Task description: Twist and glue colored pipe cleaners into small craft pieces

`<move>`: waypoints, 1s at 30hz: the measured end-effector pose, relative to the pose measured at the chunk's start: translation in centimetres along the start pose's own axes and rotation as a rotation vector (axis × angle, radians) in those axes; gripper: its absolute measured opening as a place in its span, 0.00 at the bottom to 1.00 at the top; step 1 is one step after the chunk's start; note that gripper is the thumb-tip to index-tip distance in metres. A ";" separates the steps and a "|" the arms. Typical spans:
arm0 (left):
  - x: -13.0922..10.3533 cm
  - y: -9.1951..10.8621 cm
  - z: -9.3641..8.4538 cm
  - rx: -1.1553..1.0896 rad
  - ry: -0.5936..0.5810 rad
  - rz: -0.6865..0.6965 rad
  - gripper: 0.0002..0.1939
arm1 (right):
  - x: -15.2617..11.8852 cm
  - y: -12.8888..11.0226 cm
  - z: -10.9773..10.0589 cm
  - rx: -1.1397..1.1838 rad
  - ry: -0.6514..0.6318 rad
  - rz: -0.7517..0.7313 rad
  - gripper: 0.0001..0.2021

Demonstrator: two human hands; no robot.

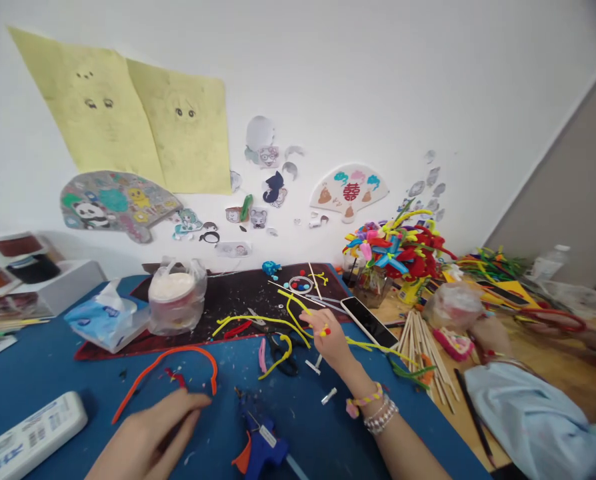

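Observation:
My left hand [153,433] is low over the blue table mat, its thumb and index finger drawn close together. Whatever lies between them is hidden. Small red fuzzy scraps [177,378] show just beyond its knuckles, and an orange pipe cleaner [153,363] curves behind it. Farther forward, my right hand [333,340] has curled fingers at a yellow pipe cleaner [298,299], apparently gripping it; the thumb is hidden. More yellow pipe cleaners [258,320] lie around it. Between my hands rests a blue glue gun [265,443], with black-handled scissors [284,353] above it.
A tissue pack [105,320] and a bagged tub [173,300] stand at the back left. A phone [369,323], wooden sticks [423,350] and a vase of pipe-cleaner flowers [393,253] are rightward. Another person's sleeve [533,413] and hands are at far right.

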State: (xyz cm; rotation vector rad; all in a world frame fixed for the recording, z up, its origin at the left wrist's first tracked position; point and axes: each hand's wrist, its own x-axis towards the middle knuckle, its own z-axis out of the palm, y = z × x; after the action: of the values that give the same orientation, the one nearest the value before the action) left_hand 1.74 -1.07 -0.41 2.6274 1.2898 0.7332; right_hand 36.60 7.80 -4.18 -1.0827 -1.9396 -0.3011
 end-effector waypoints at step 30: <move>14.5 -0.5 6.9 0.468 0.226 0.640 0.12 | 0.1 -1.3 0.0 -0.291 0.097 -0.249 0.09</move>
State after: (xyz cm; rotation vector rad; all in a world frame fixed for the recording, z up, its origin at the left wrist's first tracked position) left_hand 12.19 11.15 -1.25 3.4895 0.6949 0.9141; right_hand 35.59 7.12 -3.89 -0.9862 -1.9836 -0.7794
